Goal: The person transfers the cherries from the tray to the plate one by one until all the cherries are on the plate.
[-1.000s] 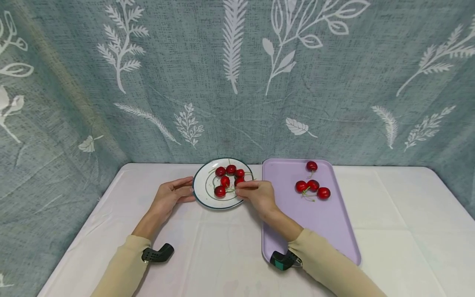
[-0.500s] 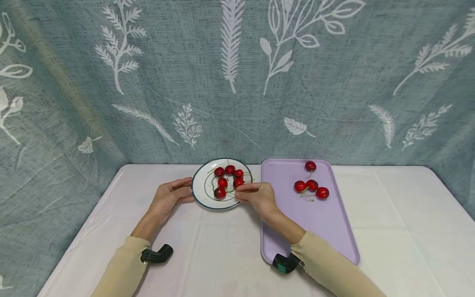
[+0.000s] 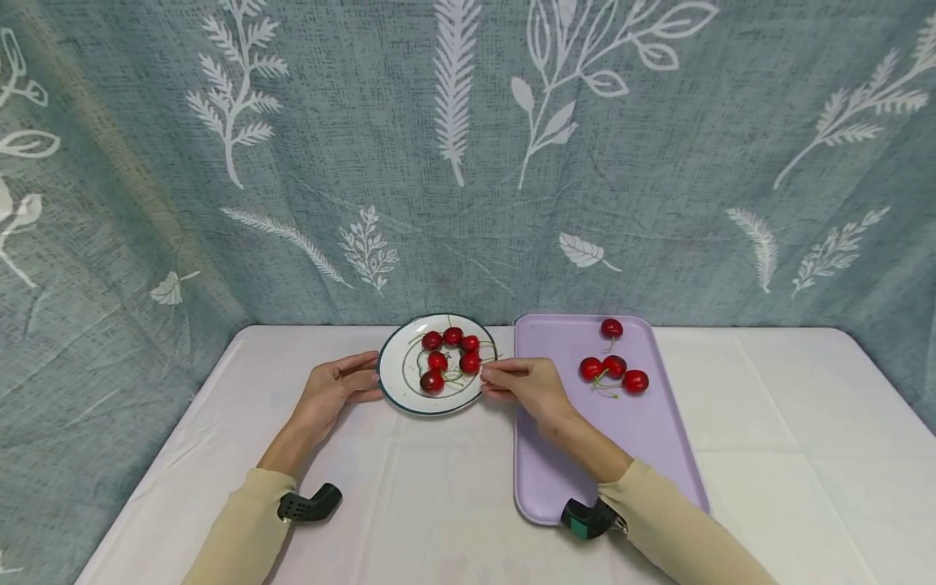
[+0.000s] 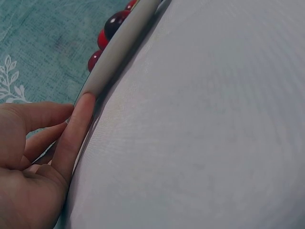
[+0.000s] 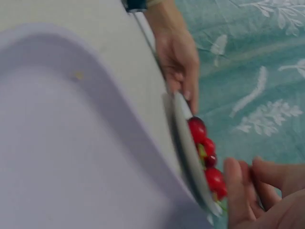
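Several red cherries (image 3: pixel 433 382) with green stems lie on a white plate (image 3: pixel 398 390) with a dark blue rim, at the table's far edge. My left hand (image 3: pixel 329 394) touches the plate's left rim with extended fingers. In the left wrist view, one finger (image 4: pixel 78 129) lies along the plate's outer wall, close to the cloth. My right hand (image 3: pixel 534 390) is at the plate's right rim, thumb and fingers near the closest cherry (image 3: pixel 470 363). The right wrist view shows its fingers (image 5: pixel 233 186) loosely bent, with no cherry visible between them.
Right of the plate lies a lilac tray (image 3: pixel 607 455), under my right forearm. Near its far end are several more cherries (image 3: pixel 635 382), one apart (image 3: pixel 612 328). A white cloth (image 3: pixel 424 496) covers the table, and a teal patterned curtain (image 3: pixel 409 162) hangs behind.
My right hand has drawn back a little to the right from the cherries to the plate's rim. The left hand stays at the plate's left edge.
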`<state>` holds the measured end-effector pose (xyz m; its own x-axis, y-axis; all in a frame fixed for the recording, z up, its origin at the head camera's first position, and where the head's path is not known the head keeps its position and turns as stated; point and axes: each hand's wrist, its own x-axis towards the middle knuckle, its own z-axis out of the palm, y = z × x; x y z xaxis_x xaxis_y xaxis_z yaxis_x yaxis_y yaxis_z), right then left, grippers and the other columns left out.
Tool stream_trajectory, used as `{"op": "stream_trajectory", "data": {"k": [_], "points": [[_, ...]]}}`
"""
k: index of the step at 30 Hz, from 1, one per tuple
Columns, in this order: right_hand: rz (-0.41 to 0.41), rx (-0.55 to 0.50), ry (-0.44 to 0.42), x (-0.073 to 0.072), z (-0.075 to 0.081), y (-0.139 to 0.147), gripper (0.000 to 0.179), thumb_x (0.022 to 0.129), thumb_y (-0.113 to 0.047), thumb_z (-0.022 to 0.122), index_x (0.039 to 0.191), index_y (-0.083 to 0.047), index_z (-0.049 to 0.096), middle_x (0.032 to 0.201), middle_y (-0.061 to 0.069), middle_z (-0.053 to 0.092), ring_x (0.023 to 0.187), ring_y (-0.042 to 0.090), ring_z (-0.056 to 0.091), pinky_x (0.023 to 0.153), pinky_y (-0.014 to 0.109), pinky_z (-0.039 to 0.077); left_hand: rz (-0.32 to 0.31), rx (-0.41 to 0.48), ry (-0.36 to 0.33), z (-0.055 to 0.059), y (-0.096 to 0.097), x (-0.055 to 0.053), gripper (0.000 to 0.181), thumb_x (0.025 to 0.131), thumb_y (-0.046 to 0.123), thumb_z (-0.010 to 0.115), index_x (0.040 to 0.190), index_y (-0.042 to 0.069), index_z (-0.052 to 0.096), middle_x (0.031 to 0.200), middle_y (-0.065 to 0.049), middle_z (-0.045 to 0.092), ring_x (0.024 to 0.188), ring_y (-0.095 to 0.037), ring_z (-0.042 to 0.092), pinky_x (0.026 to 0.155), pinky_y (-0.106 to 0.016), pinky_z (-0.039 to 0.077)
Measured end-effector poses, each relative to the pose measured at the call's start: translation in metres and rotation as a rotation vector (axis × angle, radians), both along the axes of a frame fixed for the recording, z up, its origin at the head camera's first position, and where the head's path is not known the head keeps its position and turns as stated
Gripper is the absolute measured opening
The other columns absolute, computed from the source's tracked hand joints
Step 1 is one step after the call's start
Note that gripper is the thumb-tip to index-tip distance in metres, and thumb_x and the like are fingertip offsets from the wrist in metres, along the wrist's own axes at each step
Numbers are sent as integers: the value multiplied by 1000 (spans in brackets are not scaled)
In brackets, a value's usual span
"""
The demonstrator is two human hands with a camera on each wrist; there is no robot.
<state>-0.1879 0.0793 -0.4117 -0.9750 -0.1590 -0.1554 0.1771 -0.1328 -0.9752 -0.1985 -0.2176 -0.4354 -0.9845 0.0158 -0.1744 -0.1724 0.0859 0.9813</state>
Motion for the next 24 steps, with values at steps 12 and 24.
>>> {"op": "stream_trajectory", "data": {"k": [12,24], "points": [[370,111,8,-21,31,65,35,100,-5,52,124,21,54,110,25,68,90,16,71,90,36,59,16,-2,-7,1,2,-1,52,93,-6,55,144,-8,42,139,-28,45,93,-8,66,84,-30,61],[94,306,81,-47,38,147,46,101,-16,56,130,19,50,97,4,73,85,8,71,89,32,60,27,0,-20,1,3,-2,53,93,-6,56,144,-6,43,140,-28,45,93,-10,67,83,-30,61]]}}
